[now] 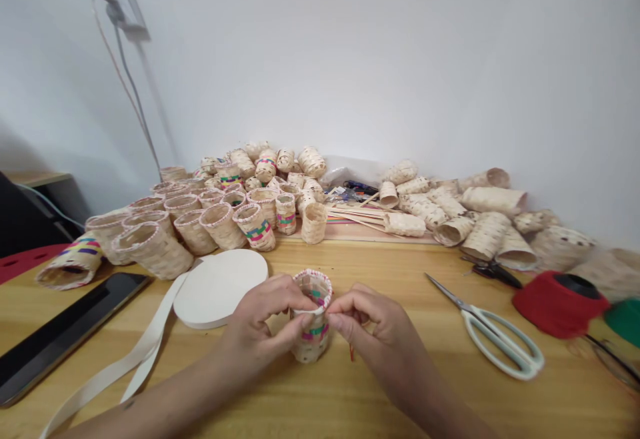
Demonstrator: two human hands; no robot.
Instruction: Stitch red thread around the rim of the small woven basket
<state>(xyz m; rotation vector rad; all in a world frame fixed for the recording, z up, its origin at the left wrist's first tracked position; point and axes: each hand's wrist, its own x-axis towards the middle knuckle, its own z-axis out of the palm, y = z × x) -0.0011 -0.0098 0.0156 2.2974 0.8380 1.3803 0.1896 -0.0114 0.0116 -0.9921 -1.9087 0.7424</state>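
Note:
A small woven bamboo basket (311, 347) stands upright on the wooden table in front of me. Its body carries green and pink bands, and a white tape edge with red stitching runs round its mouth. My left hand (275, 315) pinches the basket's rim, thumb outside and fingertips over the edge. On the rim's right side, my right hand (373, 322) has its thumb and forefinger closed together. A short red thread (351, 353) hangs below those right fingers; what lies between the fingertips themselves is too small to make out.
A roll of white tape (223, 285) lies left, beside a black phone (70, 332). Scissors (495, 335) and a red thread spool (557, 305) lie right. Rimmed baskets (223, 225) crowd the back left; plain woven tubes (487, 235) pile up at the back right, before the wall.

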